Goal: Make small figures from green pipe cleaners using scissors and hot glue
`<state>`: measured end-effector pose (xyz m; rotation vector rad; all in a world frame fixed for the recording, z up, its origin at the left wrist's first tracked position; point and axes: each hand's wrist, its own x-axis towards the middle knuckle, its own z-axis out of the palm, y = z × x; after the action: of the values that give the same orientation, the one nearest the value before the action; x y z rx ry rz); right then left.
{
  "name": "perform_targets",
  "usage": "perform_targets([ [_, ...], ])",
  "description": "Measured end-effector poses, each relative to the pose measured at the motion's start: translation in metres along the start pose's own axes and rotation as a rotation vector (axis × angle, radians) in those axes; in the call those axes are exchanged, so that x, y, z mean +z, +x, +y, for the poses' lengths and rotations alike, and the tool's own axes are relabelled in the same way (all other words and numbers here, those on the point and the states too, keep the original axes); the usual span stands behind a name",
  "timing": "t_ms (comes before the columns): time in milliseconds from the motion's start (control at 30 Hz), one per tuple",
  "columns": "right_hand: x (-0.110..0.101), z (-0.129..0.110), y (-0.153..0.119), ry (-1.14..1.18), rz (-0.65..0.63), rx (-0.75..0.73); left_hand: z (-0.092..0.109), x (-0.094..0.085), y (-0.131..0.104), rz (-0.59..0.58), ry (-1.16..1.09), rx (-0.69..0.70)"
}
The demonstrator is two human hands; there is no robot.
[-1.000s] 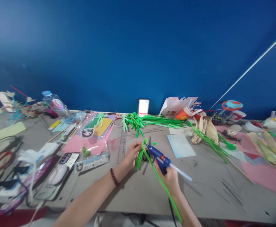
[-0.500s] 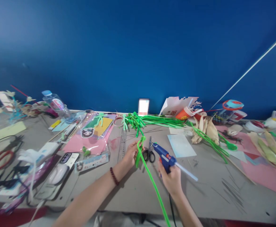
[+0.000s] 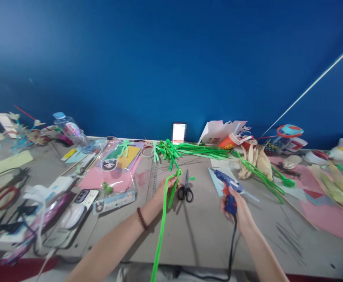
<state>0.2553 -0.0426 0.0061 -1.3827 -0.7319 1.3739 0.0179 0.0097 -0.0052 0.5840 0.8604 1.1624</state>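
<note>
Pinches the green pipe-cleaner piece [image 3: 173,194] in the left hand [image 3: 162,192], with fingers drawn closed on it below the looped top, fingertips partly hidden behind. Keeps it in much the same spot as a second ago, above the grey table [image 3: 206,235], just left of the black-handled scissors [image 3: 186,192]. Grips the blue glue gun [image 3: 226,181] in the right hand [image 3: 239,209], with fingers curled round the handle. Now holds it well apart from the piece, with the nozzle above the pale blue sheet [image 3: 218,187], rather than close against the looped top as a second ago. Lets the long green strand [image 3: 160,239] trail down toward the lower left, instead of the lower right as before. Leaves the scissors uncovered, unlike a second ago. Trails the black cord [image 3: 232,244] from the handle toward the table's near edge, now showing far more of it.
</note>
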Motion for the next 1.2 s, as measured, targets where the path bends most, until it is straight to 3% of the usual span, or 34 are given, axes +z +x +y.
perform_targets([
  [100, -0.019, -0.008, 0.01, -0.215, 0.111, 0.081, -0.001, -0.004, -0.001, -0.098, 0.082, 0.044],
  [200, -0.038, -0.014, 0.019, -0.621, 0.234, 0.048, -0.001, -0.005, -0.002, -0.136, 0.081, 0.037],
  [333, -0.056, -0.024, 0.031, -1.129, 0.174, 0.009, 0.001, -0.002, -0.003, -0.082, 0.057, 0.0],
  [467, -0.057, -0.032, 0.038, -1.41, 0.206, 0.131, 0.0, 0.001, -0.003, -0.031, 0.001, -0.037],
  [733, -0.046, -0.029, 0.034, -1.542, 0.237, 0.178, -0.017, -0.014, 0.009, -0.038, -0.083, -0.026],
  [1200, -0.035, -0.029, 0.028, -1.636, 0.192, 0.139, -0.012, -0.01, 0.006, -0.025, -0.035, -0.056],
])
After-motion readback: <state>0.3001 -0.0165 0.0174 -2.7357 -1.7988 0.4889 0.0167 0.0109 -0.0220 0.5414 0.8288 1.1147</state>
